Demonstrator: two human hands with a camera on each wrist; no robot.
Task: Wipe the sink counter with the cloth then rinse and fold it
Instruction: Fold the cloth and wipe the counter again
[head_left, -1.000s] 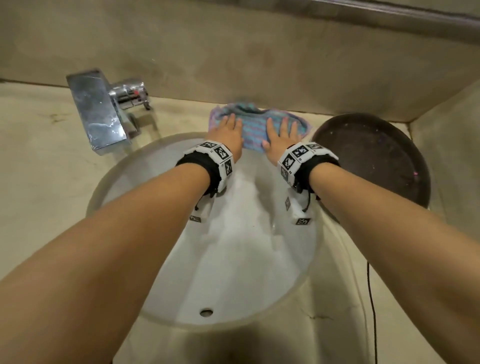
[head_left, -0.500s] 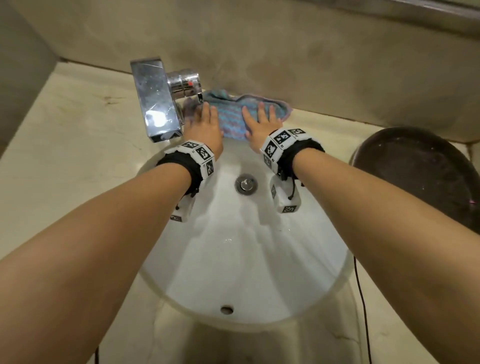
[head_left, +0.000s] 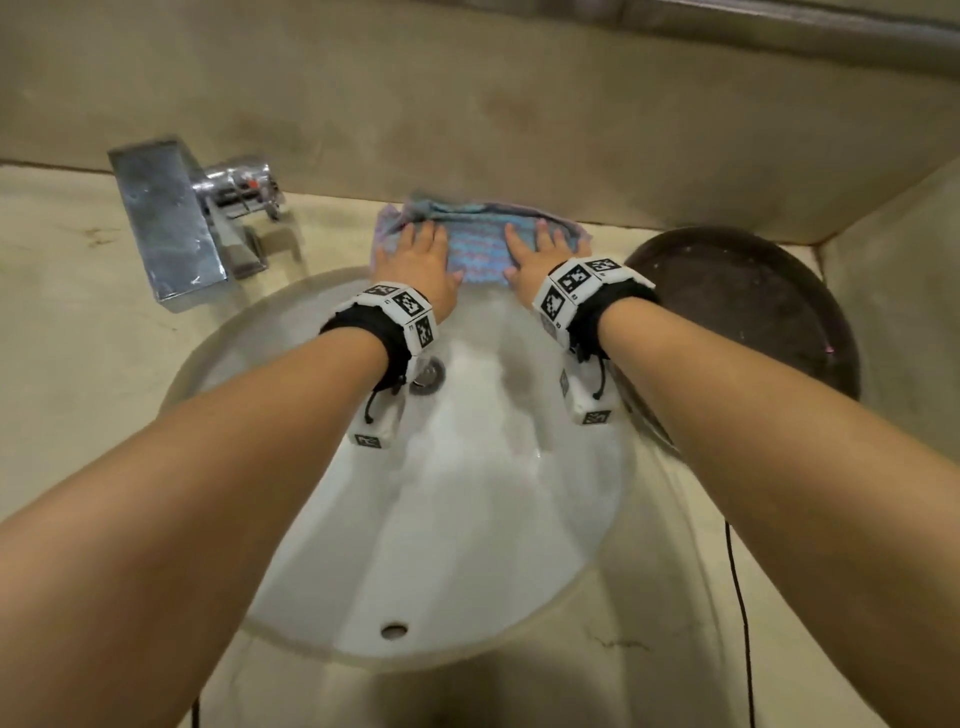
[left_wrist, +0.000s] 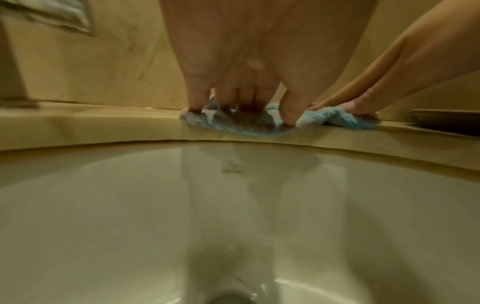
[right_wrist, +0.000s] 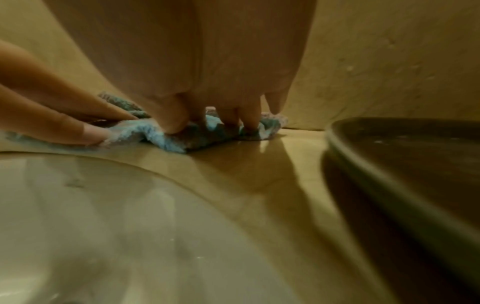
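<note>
Fluffy terry cloth (head_left: 480, 244), blue w/ pink stripes, lies bunched on the beige stone counter (head_left: 62, 291) behind the round white glossy basin (head_left: 467, 519), btwn the chrome square-spout faucet (head_left: 166, 223) and a dark round pan (head_left: 748, 306). Your left hand (head_left: 415, 265) and right hand (head_left: 540, 254) both lie flat on it, fingers straight and spread, pressing down, not gripping. Cloth edges rumple up by the wall. Counter near the pan looks wet and shiny in the right wrist view.
</note>
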